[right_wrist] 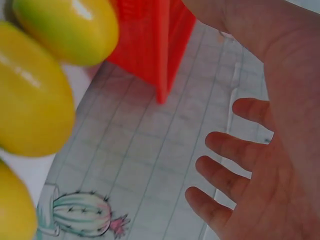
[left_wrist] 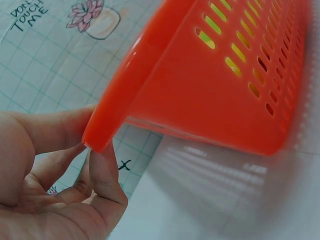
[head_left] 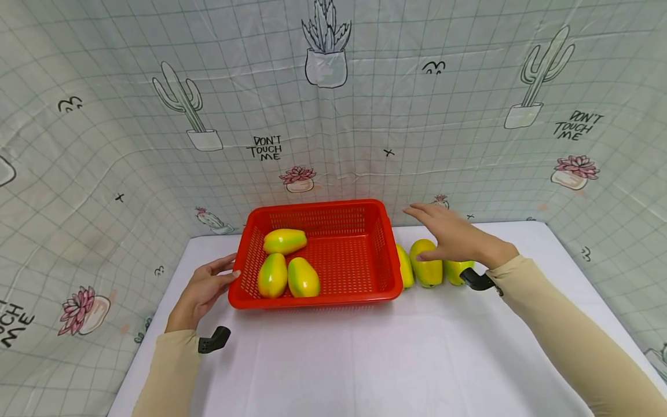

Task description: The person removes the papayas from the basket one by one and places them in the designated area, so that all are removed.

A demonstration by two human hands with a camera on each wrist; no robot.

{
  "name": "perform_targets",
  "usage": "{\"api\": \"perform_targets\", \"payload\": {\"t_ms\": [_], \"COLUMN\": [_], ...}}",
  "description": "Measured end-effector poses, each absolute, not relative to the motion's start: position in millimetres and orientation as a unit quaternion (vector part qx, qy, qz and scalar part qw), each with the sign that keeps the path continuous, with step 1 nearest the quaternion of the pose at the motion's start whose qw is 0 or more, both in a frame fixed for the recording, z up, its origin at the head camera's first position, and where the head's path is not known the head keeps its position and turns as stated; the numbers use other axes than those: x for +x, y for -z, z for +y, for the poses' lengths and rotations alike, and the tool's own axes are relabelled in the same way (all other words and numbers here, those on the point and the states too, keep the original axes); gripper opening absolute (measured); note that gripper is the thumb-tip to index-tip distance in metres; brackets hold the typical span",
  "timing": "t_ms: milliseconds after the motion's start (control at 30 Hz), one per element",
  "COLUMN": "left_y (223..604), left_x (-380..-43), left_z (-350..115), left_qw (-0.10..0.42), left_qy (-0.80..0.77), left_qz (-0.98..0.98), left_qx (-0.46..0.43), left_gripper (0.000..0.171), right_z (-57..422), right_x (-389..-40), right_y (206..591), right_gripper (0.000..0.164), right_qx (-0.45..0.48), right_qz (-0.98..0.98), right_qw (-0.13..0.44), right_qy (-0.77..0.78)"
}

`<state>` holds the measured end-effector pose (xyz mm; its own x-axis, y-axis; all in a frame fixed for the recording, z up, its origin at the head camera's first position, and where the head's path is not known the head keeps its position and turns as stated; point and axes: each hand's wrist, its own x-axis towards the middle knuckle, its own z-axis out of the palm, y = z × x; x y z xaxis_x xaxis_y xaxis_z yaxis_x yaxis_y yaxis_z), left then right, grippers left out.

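My left hand [head_left: 202,292] pinches the left rim of a red plastic basket [head_left: 339,300]; in the left wrist view, thumb and fingers [left_wrist: 107,177] close on the rim [left_wrist: 112,112]. Inside its left half lie three glossy yellow-green, mango-like fruits, one at the back [head_left: 284,241] and two in front [head_left: 303,278]. Right of the basket, my right hand [head_left: 450,231] hovers with fingers spread and nothing held. Below and beside it are three more such fruits [head_left: 428,272], one partly hidden by the basket. The right wrist view shows these fruits [right_wrist: 32,92] apart from the hand.
A white-covered table [head_left: 333,359] carries everything. Behind it and at both sides hangs a grid-patterned cloth [head_left: 354,116] printed with cacti and words. The basket's back edge stands close to this cloth.
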<state>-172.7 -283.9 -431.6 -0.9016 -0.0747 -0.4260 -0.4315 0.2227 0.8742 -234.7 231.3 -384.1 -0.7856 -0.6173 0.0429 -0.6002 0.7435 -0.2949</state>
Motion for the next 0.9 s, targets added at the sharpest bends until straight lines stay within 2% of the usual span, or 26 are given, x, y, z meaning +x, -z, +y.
{"api": "perform_targets", "payload": {"t_ms": [300, 900], "left_y": [431, 432], "left_x": [-172, -172], "left_z": [-284, -285], "left_qw": [0.147, 0.15], "left_qy": [-0.603, -0.603], "left_qz": [0.766, 0.766], "left_qx": [-0.169, -0.163], "left_gripper": [0.067, 0.067], "right_z": [198, 143], "right_x": [-243, -248], "right_y": [384, 387], "right_gripper": [0.101, 0.099], "right_qx": [-0.365, -0.397], "right_qz": [0.917, 0.907], "right_qw": [0.031, 0.05], "right_qy": [0.157, 0.132]}}
